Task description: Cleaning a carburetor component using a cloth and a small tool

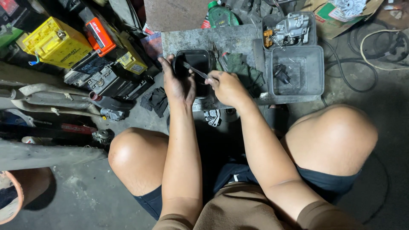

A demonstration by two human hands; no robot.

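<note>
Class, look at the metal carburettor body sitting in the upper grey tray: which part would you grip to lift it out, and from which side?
Probably grip the carburettor body across its blocky silver middle, coming straight down from above: the grey tray walls block its sides, and the brass fittings at its left look small and awkward.

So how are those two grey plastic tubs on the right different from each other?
The upper tub is smaller and crowded with a silvery metal engine part that has brass bits. The lower tub is larger and nearly bare, holding only a small black part. Both are grey, square-cornered, open-topped, and sit side by side touching near the right hand.
</note>
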